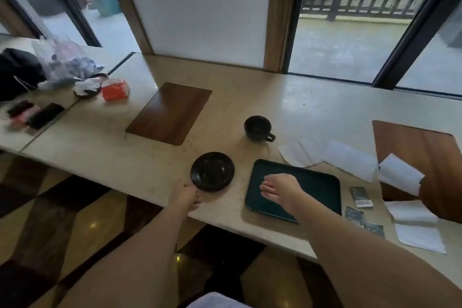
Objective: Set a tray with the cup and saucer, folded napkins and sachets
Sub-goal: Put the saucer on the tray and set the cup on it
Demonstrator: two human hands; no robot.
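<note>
- Left hand (191, 196) pinching the near rim of the round black glossy saucer (212, 171); fingertips partly hidden beneath.
- Right hand (277, 189) lying open, fingers spread flat on the empty dark teal rectangular tray (322, 182).
- Black handled cup (258, 128) standing at 12 o'clock from the tray.
- White napkins (347, 157) and dark sachets (361, 197), print blurred, lying at 3 o'clock, near the counter edge.

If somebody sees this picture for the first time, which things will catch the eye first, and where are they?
The dark green tray near the counter's front edge stands out, with the right hand flat over it. To its left lies the black saucer, its near rim touched by the left hand. The black cup stands apart behind them.
</note>
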